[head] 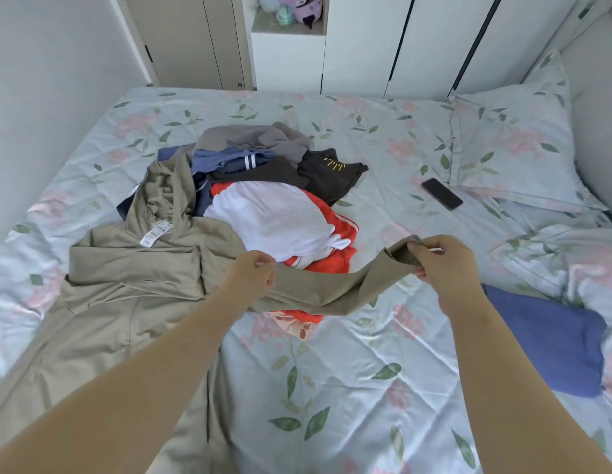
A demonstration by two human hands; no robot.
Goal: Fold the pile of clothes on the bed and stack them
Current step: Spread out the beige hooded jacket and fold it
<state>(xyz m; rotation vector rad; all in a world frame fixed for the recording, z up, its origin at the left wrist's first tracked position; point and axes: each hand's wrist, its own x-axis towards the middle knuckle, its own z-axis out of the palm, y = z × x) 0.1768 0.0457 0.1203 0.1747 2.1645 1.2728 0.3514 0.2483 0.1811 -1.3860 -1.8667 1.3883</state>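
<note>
My left hand [253, 271] pinches the khaki hoodie's [133, 285] sleeve [332, 289] near the shoulder, and my right hand [445, 265] grips its cuff [402, 251]. The hoodie lies spread left of the pile [274, 200]. I judge that dragging the sleeve could pull the orange garment [332, 217] off the pile. Bare sheet [332, 371] lies nearer me than the pile, and a folded blue piece [551, 340] sits to its right.

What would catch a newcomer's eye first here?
Probably the hands: the left hand and right hand stretch out a sleeve of a khaki hoodie spread on the left of the bed. Beyond them sits a jumbled pile of clothes, its red-orange garment brightest. A folded blue garment lies at the right, a dark phone near the pillow.
</note>
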